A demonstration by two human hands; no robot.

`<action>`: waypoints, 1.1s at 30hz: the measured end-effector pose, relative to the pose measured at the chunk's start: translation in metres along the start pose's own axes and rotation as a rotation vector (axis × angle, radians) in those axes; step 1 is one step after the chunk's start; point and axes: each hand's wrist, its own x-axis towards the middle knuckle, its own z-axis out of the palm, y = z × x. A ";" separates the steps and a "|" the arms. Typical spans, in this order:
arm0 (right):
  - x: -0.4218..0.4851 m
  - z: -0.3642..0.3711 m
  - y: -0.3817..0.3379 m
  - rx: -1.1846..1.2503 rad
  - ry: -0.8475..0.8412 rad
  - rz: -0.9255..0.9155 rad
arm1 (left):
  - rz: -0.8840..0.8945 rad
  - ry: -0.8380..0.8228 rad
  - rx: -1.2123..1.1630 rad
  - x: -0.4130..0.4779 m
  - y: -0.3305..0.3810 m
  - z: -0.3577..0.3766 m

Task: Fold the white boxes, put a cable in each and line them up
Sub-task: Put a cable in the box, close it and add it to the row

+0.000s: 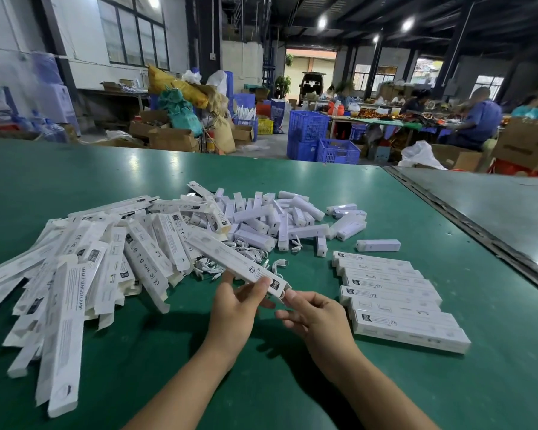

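One green table [448,383] carries a heap of flat boxes [90,268] left of the grip and a row of folded boxes [395,299] right of it. Left hand [239,301] and right hand [311,311] pinch one white box [236,263] at its near end; cables [212,270] lie just beyond

The flat white cardboard boxes [75,274] run off the left edge; thin white cables [255,252] lie mostly buried beneath them.
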 end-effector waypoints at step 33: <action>-0.003 -0.004 0.002 -0.753 0.148 -0.525 | -0.048 -0.158 0.221 -0.002 -0.009 -0.004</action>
